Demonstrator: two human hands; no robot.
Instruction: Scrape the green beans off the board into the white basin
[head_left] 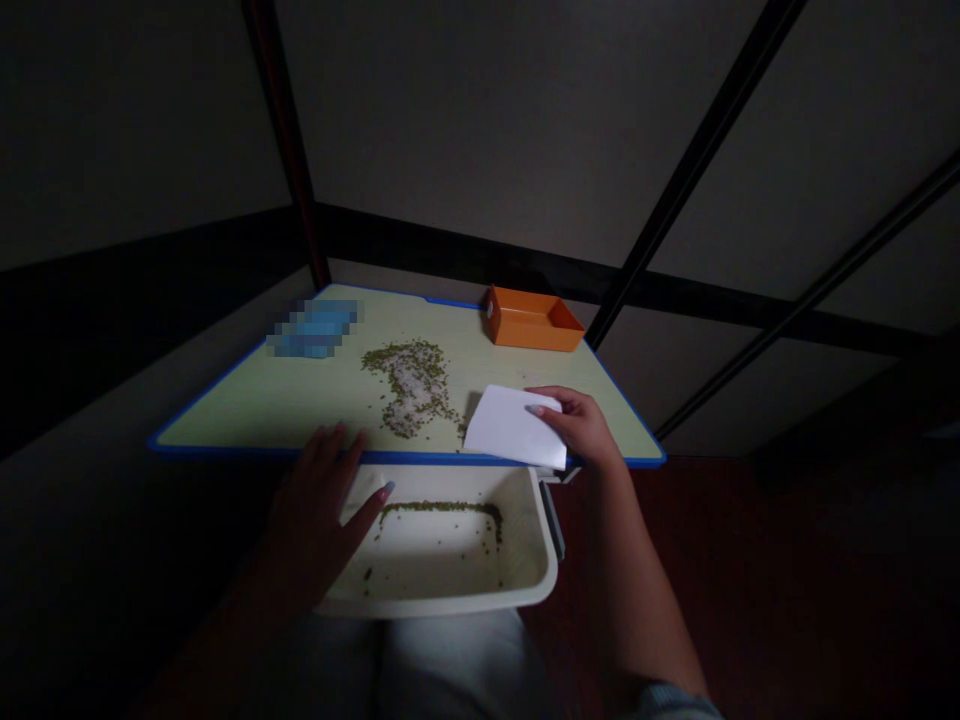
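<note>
My right hand (581, 425) is closed on a white sheet of paper (514, 425) that rests at the near edge of the pale table (255, 400). My left hand (319, 500) grips the left rim of a white tray (450, 545) held just below the table's front edge. A line of green beans (439, 510) lies along the tray's far wall, with a few scattered on its floor. A pile of mixed green beans and white grains (411, 385) is spread on the table, left of the paper.
An orange tray (531, 320) stands at the table's far right corner. A blurred blue patch (315, 328) lies at the far left. Black frame bars cross the wall behind. The table has a blue edge. My lap is under the white tray.
</note>
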